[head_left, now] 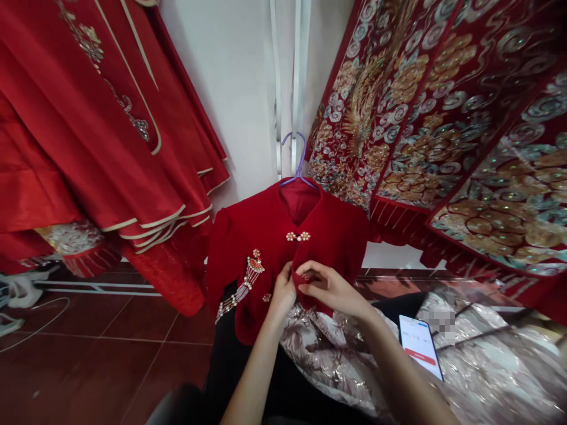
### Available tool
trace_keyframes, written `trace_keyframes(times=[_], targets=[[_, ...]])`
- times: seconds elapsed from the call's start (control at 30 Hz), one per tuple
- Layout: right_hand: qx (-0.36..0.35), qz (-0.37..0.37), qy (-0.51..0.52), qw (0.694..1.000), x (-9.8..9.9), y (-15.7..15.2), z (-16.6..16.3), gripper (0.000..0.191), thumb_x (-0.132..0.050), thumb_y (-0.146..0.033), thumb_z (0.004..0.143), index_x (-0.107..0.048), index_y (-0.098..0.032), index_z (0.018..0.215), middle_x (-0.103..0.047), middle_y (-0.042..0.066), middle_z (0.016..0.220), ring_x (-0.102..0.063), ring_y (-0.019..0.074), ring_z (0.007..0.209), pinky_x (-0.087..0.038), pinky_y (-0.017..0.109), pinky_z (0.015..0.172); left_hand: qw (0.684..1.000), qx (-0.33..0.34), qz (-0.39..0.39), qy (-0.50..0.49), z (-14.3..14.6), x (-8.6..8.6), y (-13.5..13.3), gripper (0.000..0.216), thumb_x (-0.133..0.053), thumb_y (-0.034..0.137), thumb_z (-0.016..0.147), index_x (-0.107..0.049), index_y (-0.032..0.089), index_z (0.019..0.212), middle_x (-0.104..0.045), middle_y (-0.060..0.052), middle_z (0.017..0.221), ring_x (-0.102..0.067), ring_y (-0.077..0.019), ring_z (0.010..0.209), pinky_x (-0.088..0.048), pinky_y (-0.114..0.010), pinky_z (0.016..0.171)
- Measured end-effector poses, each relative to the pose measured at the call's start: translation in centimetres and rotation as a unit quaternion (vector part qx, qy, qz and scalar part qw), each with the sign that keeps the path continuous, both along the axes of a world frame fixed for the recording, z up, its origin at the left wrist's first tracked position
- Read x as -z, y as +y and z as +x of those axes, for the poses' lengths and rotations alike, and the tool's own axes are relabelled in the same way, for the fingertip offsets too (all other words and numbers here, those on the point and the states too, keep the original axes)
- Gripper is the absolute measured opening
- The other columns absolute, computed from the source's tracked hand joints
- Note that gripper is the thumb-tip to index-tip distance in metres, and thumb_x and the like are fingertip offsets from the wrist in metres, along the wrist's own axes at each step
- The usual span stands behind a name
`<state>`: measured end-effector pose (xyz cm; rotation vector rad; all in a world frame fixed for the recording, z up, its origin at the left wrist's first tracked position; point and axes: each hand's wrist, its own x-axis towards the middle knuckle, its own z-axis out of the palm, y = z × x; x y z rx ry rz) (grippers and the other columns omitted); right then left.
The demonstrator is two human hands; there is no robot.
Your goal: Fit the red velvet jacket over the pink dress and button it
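1. So, we've got both hands on a red jacket (270, 236), which hangs right in front of us on a purple hanger (297, 162) hooked over a white rail (296, 71) on the wall.
2. Our left hand (282, 292) and right hand (330, 289) are close together, almost touching, at the jacket's front opening. They sit just below the pearl clasp (298, 236).
3. Both hands are pinched shut on the front edge of the red fabric. The right thumb and forefinger squeeze a fold, and the left fingers are curled onto the cloth beside it.
4. A beaded tassel brooch (248, 277) hangs on the jacket's chest, to the left of our hands, with a small bead ornament just below it.
5. Under the jacket's hem there's a heap of silvery patterned fabric (336, 354), spreading off to the right.
6. A phone (420, 345) lies face up on that fabric, near our right forearm. Its screen is lit, mostly white with a red bar low down. The writing on it is too small for us to read, and a patch just beyond the phone is blurred out.
7. Plain red robes with cream piping (88, 130) hang on the left.
8. Heavily embroidered red garments (443, 118) with gold and silver swirls hang on the right.
9. Dark red floor tiles (88, 354) show lower left.
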<state>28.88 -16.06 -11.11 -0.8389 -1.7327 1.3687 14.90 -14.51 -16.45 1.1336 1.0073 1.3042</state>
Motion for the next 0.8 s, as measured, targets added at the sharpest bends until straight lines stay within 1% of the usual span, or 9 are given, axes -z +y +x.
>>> trace_keyframes(times=[0.07, 0.13, 0.3, 0.47, 0.53, 0.6, 0.7, 0.73, 0.8], targets=[[-0.050, -0.019, 0.004, 0.999, -0.1, 0.0, 0.0, 0.024, -0.059, -0.022, 0.082, -0.058, -0.020, 0.106, -0.061, 0.005, 0.106, -0.058, 0.0162, 0.102, -0.048, 0.033, 0.089, 0.998, -0.064, 0.015, 0.004, -0.4, -0.1, 0.1, 0.023, -0.056, 0.032, 0.080, -0.064, 0.015, 0.093, -0.070, -0.007, 0.093, -0.064, -0.0201, 0.088, -0.048, -0.030, 0.081], [-0.064, -0.023, 0.006, 0.998, 0.1, -0.1, -0.2, 0.027, -0.059, -0.024, 0.084, -0.058, -0.020, 0.111, -0.062, 0.006, 0.108, -0.058, 0.0162, 0.104, -0.046, 0.036, 0.095, 0.992, -0.117, 0.042, 0.022, -0.9, -0.6, 0.0, 0.021, -0.052, 0.031, 0.083, -0.065, 0.016, 0.088, -0.069, -0.006, 0.093, -0.063, -0.0191, 0.091, -0.047, -0.030, 0.085], [0.030, -0.010, 0.020, 0.999, 1.5, -0.2, -2.0, 0.022, -0.064, -0.032, 0.082, -0.059, -0.021, 0.100, -0.063, 0.004, 0.100, -0.061, 0.0154, 0.093, -0.051, 0.033, 0.085, 0.973, -0.205, 0.085, 0.068, -1.5, -1.7, -0.5, 0.018, -0.053, 0.030, 0.085, -0.065, 0.018, 0.092, -0.067, -0.005, 0.095, -0.062, -0.0172, 0.091, -0.047, -0.028, 0.082], [0.074, -0.016, 0.053, 0.996, 2.3, 0.0, -3.5, 0.022, -0.071, -0.034, 0.076, -0.057, -0.020, 0.086, -0.062, 0.002, 0.088, -0.062, 0.0140, 0.084, -0.052, 0.027, 0.074, 0.953, -0.263, 0.119, 0.091, -1.6, -1.9, -1.0, 0.018, -0.054, 0.026, 0.085, -0.060, 0.018, 0.099, -0.061, -0.002, 0.081, -0.059, -0.0140, 0.075, -0.047, -0.027, 0.073], [0.086, -0.033, 0.067, 0.993, 2.5, -0.1, -3.7, 0.025, -0.073, -0.035, 0.073, -0.057, -0.019, 0.085, -0.062, 0.000, 0.081, -0.062, 0.0128, 0.077, -0.052, 0.026, 0.071, 0.933, -0.305, 0.132, 0.136, -1.7, -2.1, -1.3, 0.017, -0.057, 0.029, 0.084, -0.060, 0.019, 0.097, -0.054, 0.000, 0.076, -0.054, -0.0126, 0.068, -0.045, -0.026, 0.070], [0.087, -0.039, 0.069, 0.993, 2.6, -0.2, -3.8, 0.024, -0.073, -0.035, 0.073, -0.059, -0.019, 0.085, -0.061, -0.001, 0.077, -0.061, 0.0120, 0.072, -0.052, 0.025, 0.069, 0.901, -0.366, 0.147, 0.182, -1.8, -2.3, -1.4, 0.018, -0.062, 0.030, 0.081, -0.059, 0.019, 0.096, -0.050, 0.000, 0.080, -0.051, -0.0131, 0.072, -0.044, -0.027, 0.073], [0.093, 0.022, 0.028, 0.995, 2.6, -0.3, -4.1, 0.014, -0.065, -0.032, 0.080, -0.063, -0.019, 0.083, -0.062, 0.002, 0.083, -0.061, 0.0130, 0.077, -0.053, 0.026, 0.070, 0.862, -0.442, 0.135, 0.208, -2.2, -2.1, -1.2, 0.035, -0.071, 0.029, 0.073, -0.054, 0.019, 0.102, -0.050, -0.005, 0.100, -0.050, -0.0160, 0.086, -0.043, -0.032, 0.082], [0.102, 0.052, 0.010, 0.993, 2.6, -0.2, -4.3, 0.012, -0.063, -0.031, 0.082, -0.063, -0.019, 0.082, -0.063, 0.002, 0.085, -0.062, 0.0133, 0.079, -0.053, 0.025, 0.071, 0.863, -0.447, 0.126, 0.199, -2.4, -1.9, -1.0, 0.040, -0.073, 0.030, 0.071, -0.053, 0.019, 0.104, -0.050, -0.006, 0.104, -0.050, -0.0165, 0.089, -0.043, -0.032, 0.083], [0.128, 0.094, -0.012, 0.987, 2.5, 0.3, -4.9, 0.011, -0.060, -0.029, 0.084, -0.063, -0.019, 0.085, -0.064, 0.003, 0.086, -0.062, 0.0134, 0.079, -0.054, 0.025, 0.070, 0.887, -0.420, 0.111, 0.154, -2.8, -1.4, -0.5, 0.043, -0.073, 0.030, 0.070, -0.051, 0.018, 0.104, -0.052, -0.007, 0.105, -0.053, -0.0162, 0.089, -0.045, -0.032, 0.083]])
